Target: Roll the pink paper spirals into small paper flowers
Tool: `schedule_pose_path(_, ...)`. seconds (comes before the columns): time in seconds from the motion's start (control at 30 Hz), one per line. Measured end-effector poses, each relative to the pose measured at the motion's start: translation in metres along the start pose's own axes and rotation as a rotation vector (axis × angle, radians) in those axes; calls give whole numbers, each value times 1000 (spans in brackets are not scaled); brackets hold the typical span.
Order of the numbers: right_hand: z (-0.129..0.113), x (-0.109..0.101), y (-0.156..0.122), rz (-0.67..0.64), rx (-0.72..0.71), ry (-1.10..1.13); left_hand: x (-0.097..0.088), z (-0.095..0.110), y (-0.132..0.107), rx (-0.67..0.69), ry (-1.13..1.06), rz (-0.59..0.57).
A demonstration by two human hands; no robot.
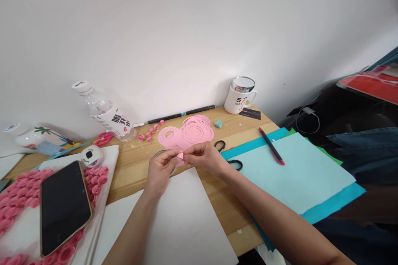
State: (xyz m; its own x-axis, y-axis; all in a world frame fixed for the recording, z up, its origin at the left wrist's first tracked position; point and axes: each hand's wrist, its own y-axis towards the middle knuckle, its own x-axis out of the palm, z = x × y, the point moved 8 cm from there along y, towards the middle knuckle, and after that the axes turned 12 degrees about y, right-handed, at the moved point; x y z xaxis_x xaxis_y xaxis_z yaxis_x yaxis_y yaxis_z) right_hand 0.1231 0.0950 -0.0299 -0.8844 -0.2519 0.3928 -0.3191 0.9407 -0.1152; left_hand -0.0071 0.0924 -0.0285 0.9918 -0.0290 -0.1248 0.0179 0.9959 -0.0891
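Both my hands meet over the middle of the table, pinching a small rolled piece of pink paper [180, 155] between them. My left hand [160, 172] grips it from the left side, fingers closed. From the other side, the fingertips of my right hand [207, 157] press on it. Just beyond the hands lies a pile of pink paper rings and spirals [195, 130]. Several small rolled pink paper roses [150, 134] sit to the left of the pile. A round rim, possibly a roll of tape, is mostly hidden behind my left hand. White paper [186, 219] lies beneath my forearms.
Scissors [236, 165] with black handles lie partly under my right arm, beside stacked blue sheets [298, 174] and a pen [272, 146]. A mug [239, 97] and a water bottle [107, 112] stand by the wall. A phone [65, 207] rests on a board of pink roses.
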Motion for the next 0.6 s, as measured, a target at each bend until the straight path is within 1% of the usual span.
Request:
schedule_pose_path(0.17, 2, 0, 0, -3, 25, 41, 0, -4, 0, -31, -13, -1)
schedule_pose_path(0.27, 3, 0, 1, -13, 17, 49, 0, -5, 1, -31, -16, 0)
schedule_pose_path(0.37, 2, 0, 1, -2, -27, 11, -1, -5, 0, -28, -7, 8)
schedule_pose_path(0.5, -6, -3, -1, 79, -118, -110, 0, -2, 0, -11, 40, 6)
schedule_pose_path(0.6, -8, -1, -1, 80, -143, -153, -1, -1, 0, -4, 44, 14)
